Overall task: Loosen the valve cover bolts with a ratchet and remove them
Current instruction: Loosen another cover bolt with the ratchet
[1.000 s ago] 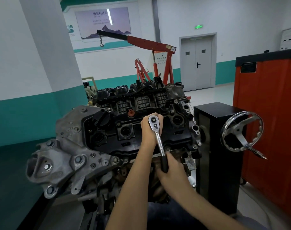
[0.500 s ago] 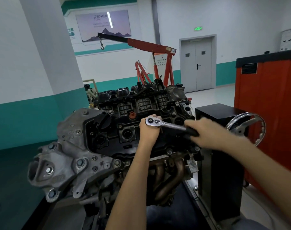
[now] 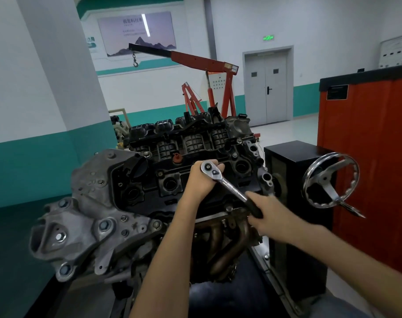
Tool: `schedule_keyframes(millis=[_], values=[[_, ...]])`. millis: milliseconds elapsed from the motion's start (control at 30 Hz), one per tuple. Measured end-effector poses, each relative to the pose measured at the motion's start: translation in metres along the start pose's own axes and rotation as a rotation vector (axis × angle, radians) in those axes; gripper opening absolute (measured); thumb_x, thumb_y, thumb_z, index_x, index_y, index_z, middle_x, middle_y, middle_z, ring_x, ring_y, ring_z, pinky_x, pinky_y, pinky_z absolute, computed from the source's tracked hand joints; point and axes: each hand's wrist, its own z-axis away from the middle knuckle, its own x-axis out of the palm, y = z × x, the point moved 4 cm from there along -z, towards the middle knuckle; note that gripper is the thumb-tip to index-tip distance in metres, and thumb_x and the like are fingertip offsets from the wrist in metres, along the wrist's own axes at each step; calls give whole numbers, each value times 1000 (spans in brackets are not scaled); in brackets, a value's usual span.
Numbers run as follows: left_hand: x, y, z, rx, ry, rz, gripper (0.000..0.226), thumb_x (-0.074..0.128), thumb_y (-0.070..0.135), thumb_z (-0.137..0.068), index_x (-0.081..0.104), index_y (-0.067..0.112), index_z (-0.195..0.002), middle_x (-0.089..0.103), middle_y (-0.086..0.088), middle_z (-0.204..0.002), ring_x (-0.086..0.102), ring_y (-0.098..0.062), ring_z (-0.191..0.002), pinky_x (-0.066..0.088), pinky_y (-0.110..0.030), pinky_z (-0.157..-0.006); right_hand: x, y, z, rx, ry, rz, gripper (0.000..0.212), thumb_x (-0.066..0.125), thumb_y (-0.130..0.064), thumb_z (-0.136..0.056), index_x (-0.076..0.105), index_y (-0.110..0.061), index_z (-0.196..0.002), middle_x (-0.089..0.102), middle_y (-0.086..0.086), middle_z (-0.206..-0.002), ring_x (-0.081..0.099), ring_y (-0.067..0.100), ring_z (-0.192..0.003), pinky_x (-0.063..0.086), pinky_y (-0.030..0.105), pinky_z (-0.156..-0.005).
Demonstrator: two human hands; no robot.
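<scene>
Head view: loosening stage, judged early. The chrome ratchet with black grip (image 3: 229, 187) stands head-down near the middle of the black plastic valve cover (image 3: 149, 187); the socket and the bolt beneath are hidden. The left hand (image 3: 202, 180) cups the ratchet head, fingers curled round it. The right hand (image 3: 266, 210) is clamped on the grip, handle angled near-right. A small silver bolt (image 3: 229, 208) sits at the cover's near edge. No removed bolts are visible, so most of the work is likely left.

ratchet (image 3: 233, 190): polished chrome metal, matt black grip
valve cover (image 3: 149, 180): matt black plastic
front engine bracket (image 3: 87, 203): rough grey cast metal
exhaust manifold (image 3: 232, 246): dull, rust-brown metal
handwheel (image 3: 328, 188): shiny chrome
</scene>
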Motion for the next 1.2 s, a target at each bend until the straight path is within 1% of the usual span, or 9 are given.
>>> schedule_keyframes(millis=[100,200,333,467,567,667,833,1000,1200], values=[[5,3,-2,-8,-15,-18,59,56,2,-89,34,29,-41,34,12,-43,29,-3,-48,28,-27,-56,-62,7,-27,-50,-145,396,34,62,-8,-87,43,-36,-86,54,-10,-72,57,8,-61,44,18,-58],[3,5,1,-23,92,48,62,54,-4,-88,30,30,-42,31,11,-42,26,-6,-50,24,-31,-58,-72,2,-40,-76,-60,564,30,62,-14,-87,41,-35,-88,48,-10,-71,54,15,-65,39,23,-58],[4,6,3,-71,207,121,50,50,-6,-87,21,18,-54,22,5,-52,18,-9,-52,18,-25,-52,-2,1,-5,66,74,142,24,61,-10,-83,43,-26,-85,55,6,-73,58,25,-63,48,33,-57],[10,13,6,-42,264,100,49,51,-7,-88,22,17,-57,20,0,-56,16,-13,-58,16,-28,-54,70,-23,15,179,250,-347,21,60,-2,-83,50,-20,-87,51,2,-64,51,2,-48,37,12,-43],[8,15,7,8,183,3,49,52,-2,-93,23,16,-58,21,-1,-57,19,-16,-60,18,-32,-58,88,-33,13,183,288,-445,23,57,2,-83,48,-19,-82,48,-2,-63,52,-3,-52,39,10,-45],[5,12,7,14,79,-50,51,56,3,-94,23,16,-57,24,1,-54,22,-14,-56,21,-32,-57,64,-14,12,159,196,-284,20,59,-1,-82,50,-19,-87,55,6,-68,51,5,-52,40,12,-46],[2,9,5,-11,81,-26,54,61,12,-93,29,21,-51,30,11,-44,28,-8,-50,28,-23,-53,-19,14,-13,15,22,188,24,59,-9,-84,53,-23,-103,60,5,-81,62,24,-72,53,35,-68],[0,12,11,27,149,98,54,57,19,-98,26,20,-54,26,11,-49,23,-7,-49,23,-21,-50,-66,4,-45,-143,43,606,23,60,-17,-87,53,-25,-107,46,-7,-70,48,17,-67,39,29,-62],[9,12,13,1,278,165,51,51,17,-102,28,17,-57,27,5,-54,24,-8,-52,24,-24,-53,15,0,5,64,124,28,26,59,-10,-81,40,-27,-77,52,4,-65,50,16,-53,43,30,-52]])
